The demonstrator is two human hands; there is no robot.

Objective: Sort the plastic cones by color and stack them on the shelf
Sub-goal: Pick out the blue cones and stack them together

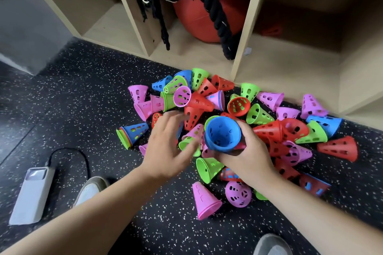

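Curling right hand [246, 151] around blue cone [222, 134] by its wall, mouth facing up; spreading left hand [167, 147], blurred, over mixed cone pile [199, 101] lying on speckled floor [83, 89] before wooden shelf [290, 72]. Probably feeling light, thin, flexible; gripping near rim seeming best.

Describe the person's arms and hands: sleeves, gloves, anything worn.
The left forearm and right forearm are bare to the frame edge: no sleeves show. The left hand and right hand wear no gloves; no watch, band or ring is visible. Left fingers are blurred.
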